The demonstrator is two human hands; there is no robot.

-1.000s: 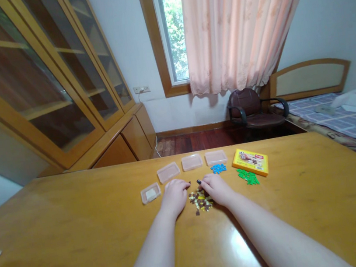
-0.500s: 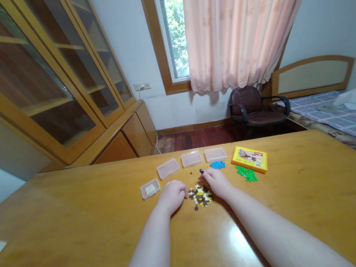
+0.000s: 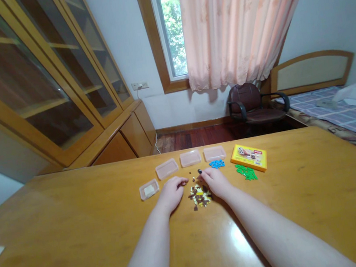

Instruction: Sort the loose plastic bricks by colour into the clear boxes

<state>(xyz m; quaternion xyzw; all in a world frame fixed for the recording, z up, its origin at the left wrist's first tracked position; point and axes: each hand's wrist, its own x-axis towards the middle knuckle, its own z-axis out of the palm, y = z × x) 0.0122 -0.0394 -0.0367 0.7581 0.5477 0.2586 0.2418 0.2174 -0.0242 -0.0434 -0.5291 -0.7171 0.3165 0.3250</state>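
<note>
Left hand (image 3: 172,191) loosely curled, fingertips down beside the pile of brown and yellow pieces (image 3: 200,195). Right hand (image 3: 215,181) curled on the pile's other side. We cannot tell if either pinches a piece. We judge light fingertip pinches suit such tiny, scatter-prone pieces. Beyond them: clear plastic tubs (image 3: 190,158), blue pieces (image 3: 217,163), green pieces (image 3: 246,171), yellow box (image 3: 249,157) on the wooden counter (image 3: 79,235). Room: glass cabinet (image 3: 42,90), curtain (image 3: 232,24), chair (image 3: 254,107), bed (image 3: 344,114).

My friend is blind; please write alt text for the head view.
The left hand and right hand flank a pile of tiny brown and yellow bricks on a wooden table. Beyond lie clear plastic boxes, blue bricks, green bricks and a yellow box.
</note>
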